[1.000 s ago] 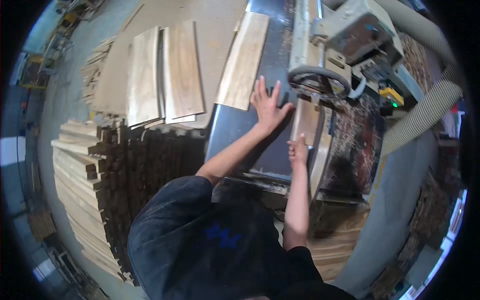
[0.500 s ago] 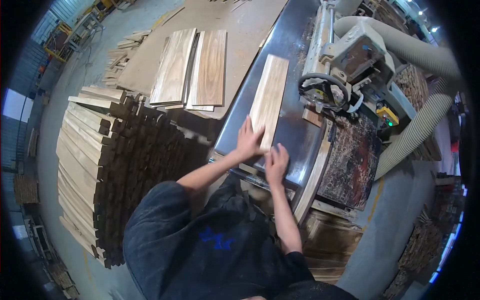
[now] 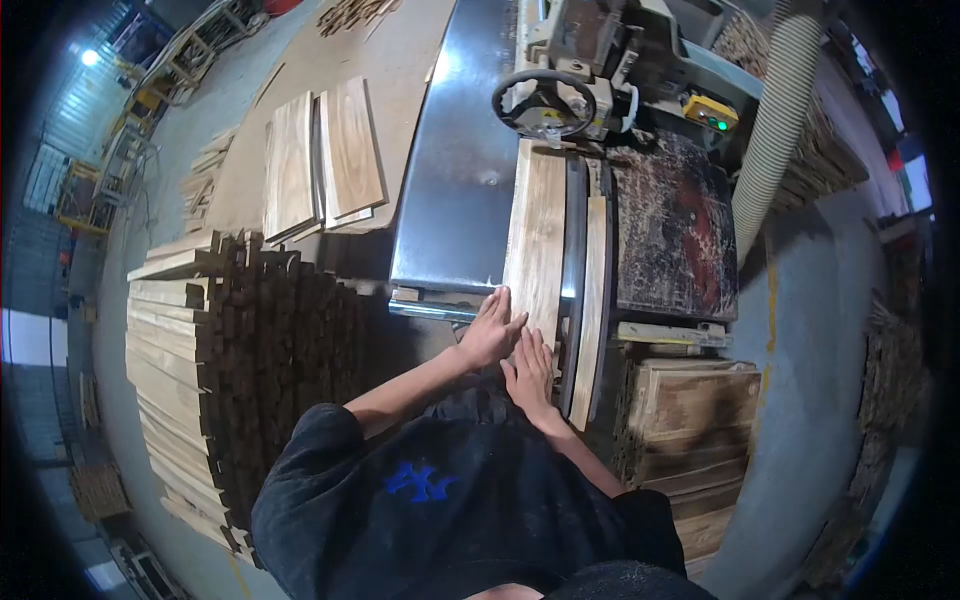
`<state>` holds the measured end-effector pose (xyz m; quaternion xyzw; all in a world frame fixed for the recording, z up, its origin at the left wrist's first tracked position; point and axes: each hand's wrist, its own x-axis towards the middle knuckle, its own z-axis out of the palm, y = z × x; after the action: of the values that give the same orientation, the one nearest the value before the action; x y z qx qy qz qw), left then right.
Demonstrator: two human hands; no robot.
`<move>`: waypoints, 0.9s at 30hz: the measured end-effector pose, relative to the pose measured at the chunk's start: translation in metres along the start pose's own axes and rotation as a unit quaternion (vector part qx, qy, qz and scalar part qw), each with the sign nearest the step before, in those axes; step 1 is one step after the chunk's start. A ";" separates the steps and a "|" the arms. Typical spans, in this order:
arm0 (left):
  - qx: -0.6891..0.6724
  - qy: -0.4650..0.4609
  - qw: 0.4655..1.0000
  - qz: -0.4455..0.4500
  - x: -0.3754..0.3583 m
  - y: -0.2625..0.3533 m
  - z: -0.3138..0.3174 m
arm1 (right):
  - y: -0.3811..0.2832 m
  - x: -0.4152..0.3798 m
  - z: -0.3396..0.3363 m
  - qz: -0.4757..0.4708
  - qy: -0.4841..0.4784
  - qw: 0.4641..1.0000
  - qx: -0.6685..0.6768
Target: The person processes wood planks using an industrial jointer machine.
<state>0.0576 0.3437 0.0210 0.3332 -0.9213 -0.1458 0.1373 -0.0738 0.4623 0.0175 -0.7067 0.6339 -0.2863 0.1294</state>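
Observation:
A long, pale wooden board (image 3: 538,235) lies lengthwise on the machine's metal table (image 3: 455,190), its far end under the front of the saw housing. My left hand (image 3: 488,330) rests against the board's left edge near its close end, fingers stretched forward and thumb toward the wood. Just behind it, my right hand (image 3: 530,375) lies flat at the board's close end, fingers extended. Neither hand wraps around the wood. To the right of the board runs a narrow wooden strip (image 3: 592,300) along the dark guide.
A handwheel (image 3: 543,104) sits above the board's far end. A yellow control box (image 3: 710,113) and a ribbed hose (image 3: 780,130) are on the right. Boards (image 3: 350,150) lie on the side table, with a tall wood stack (image 3: 170,340) at left and more boards (image 3: 695,400) at right.
The board has moved right across the table, lining up beside the guide, with its far end now at the machine. Both hands have stayed at its close end. The camera view has shifted.

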 end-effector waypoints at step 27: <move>-0.086 0.304 0.941 -0.123 0.156 -0.298 -0.115 | 0.068 0.222 -0.004 0.218 -0.075 0.973 -0.030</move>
<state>0.1534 0.0018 0.0437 0.4593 -0.7713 -0.1322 0.4204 -0.1247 0.2364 0.0376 -0.5746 0.7696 -0.1783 0.2140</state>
